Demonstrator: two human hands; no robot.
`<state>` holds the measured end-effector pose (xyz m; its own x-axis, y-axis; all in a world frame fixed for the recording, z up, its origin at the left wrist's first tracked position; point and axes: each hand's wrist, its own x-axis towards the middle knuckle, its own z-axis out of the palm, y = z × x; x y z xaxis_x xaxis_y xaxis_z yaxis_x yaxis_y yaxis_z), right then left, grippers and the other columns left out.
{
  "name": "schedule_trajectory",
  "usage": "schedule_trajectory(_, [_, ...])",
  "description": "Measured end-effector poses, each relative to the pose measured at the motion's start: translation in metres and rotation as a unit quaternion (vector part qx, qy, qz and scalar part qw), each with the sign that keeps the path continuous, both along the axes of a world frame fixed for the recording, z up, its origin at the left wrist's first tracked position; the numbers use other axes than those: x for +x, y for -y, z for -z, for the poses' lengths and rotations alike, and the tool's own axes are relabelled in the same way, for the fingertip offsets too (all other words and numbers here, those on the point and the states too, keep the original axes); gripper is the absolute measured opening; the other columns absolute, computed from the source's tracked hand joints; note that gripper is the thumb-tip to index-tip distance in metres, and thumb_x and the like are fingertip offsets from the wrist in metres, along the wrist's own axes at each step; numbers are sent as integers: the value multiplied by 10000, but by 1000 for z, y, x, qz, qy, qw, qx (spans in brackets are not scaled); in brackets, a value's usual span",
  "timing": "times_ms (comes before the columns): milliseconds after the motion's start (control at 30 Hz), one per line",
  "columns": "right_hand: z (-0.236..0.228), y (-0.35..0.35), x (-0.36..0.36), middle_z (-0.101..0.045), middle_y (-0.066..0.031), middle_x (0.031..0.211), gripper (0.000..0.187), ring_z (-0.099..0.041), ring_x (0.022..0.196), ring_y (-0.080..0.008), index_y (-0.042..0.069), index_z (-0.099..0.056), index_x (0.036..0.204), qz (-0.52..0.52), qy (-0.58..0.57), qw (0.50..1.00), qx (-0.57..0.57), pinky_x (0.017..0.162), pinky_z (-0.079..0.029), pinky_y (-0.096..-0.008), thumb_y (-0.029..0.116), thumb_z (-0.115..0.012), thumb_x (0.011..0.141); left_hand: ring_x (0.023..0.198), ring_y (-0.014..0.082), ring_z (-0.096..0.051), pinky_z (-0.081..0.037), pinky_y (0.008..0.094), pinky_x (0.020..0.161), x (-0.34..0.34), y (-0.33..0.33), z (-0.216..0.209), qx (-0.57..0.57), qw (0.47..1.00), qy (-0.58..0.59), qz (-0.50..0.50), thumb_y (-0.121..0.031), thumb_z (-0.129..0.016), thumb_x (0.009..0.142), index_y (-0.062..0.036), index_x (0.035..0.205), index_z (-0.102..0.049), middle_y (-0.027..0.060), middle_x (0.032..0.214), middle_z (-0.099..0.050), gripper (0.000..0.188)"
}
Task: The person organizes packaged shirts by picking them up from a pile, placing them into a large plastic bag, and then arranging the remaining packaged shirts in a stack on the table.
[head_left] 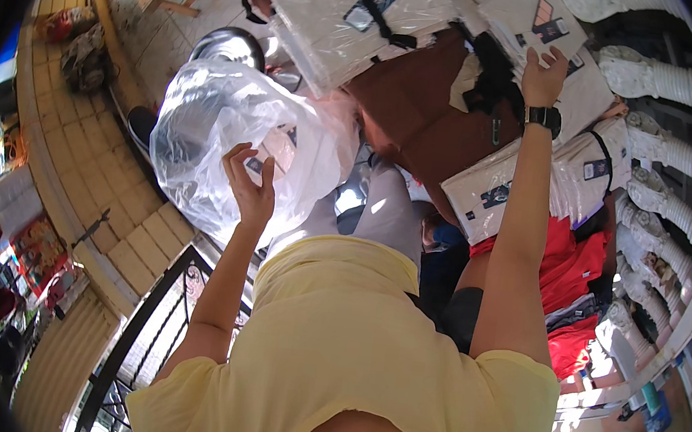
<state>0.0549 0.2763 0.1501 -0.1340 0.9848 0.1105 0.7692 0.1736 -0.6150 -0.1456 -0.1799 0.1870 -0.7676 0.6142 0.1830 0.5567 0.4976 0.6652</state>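
Note:
My left hand (249, 192) hovers in front of a large clear plastic bag (200, 158), its fingers curved and apart with nothing seen in them. A pale flat packet with a dark label (280, 143) shows inside the bag. My right hand (544, 78), with a dark watch (544, 119) on the wrist, reaches over a plastic-wrapped pale packet (525, 24) at the far right. Its fingers are spread, and the tips lie over or against the packet beside a dark label; I cannot tell how firmly they touch it.
A brown cloth (429, 111) lies between the hands. More wrapped pale packets (500, 194), tied with a black strap, rest nearer on the right, above red cloth (559, 272). White balusters (664, 81) line the right side. A tiled ledge (68, 128) curves along the left.

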Motion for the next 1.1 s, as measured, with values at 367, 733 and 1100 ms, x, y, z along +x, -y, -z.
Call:
schedule_trajectory(367, [92, 428, -271, -655, -191, 1064, 294, -637, 1050, -284, 19, -644, 1086, -704, 428, 519, -226, 881, -506, -423, 144, -533, 843, 1055, 318, -558, -402, 458, 907, 16, 143, 94, -276, 933, 204, 109, -342, -591, 899, -141, 1114, -614, 98, 1160, -583, 295])
schedule_trajectory(733, [410, 473, -200, -440, -205, 1375, 691, -455, 1269, -350, 24, -391, 1350, -179, 424, 758, -463, 1045, -399, -434, 305, -677, 788, 1013, 285, -575, -429, 420, 878, 51, 152, 107, -167, 922, 328, 122, -198, -657, 850, -133, 1051, -653, 37, 1120, -612, 211])
schedule_trajectory(1100, [436, 447, -175, -572, -217, 1235, 818, -535, 1183, -318, -41, -500, 1266, -266, 292, 738, -548, 1005, -412, -357, 480, -761, 693, 1063, 274, -553, -420, 413, 895, 56, 164, 119, -172, 921, 329, 114, -168, -667, 839, -152, 1120, -622, 28, 1166, -594, 285])
